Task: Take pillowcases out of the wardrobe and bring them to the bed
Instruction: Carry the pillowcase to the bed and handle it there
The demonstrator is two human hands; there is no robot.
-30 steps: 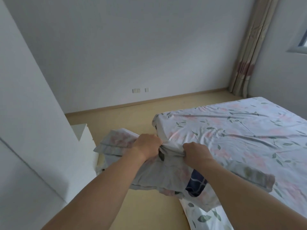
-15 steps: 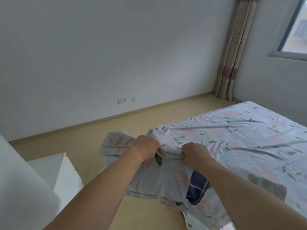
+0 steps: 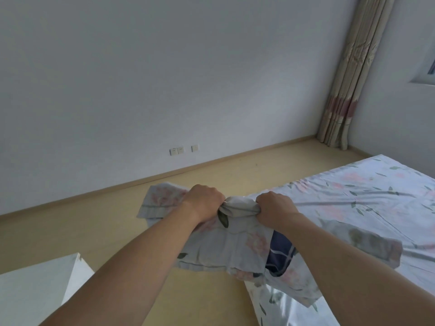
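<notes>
Both hands are closed tight on a bunch of flowery pillowcases [image 3: 226, 245], the left hand [image 3: 204, 200] and the right hand [image 3: 274, 208] close together, with the cloth squeezed into a twist between them. The pillowcases hang in the air over the near corner of the bed [image 3: 367, 196], a dark blue patch showing underneath. Since a moment ago the grip is the same, but the white wardrobe [image 3: 35, 290] has slid to the bottom left and more yellow floor [image 3: 70, 231] shows.

A home bedroom here: bed [image 3: 367, 198] in floral sheet, curtain [image 3: 350, 85] by the window [image 3: 426, 69], bare wall [image 3: 164, 78], wood floor [image 3: 70, 231]
</notes>
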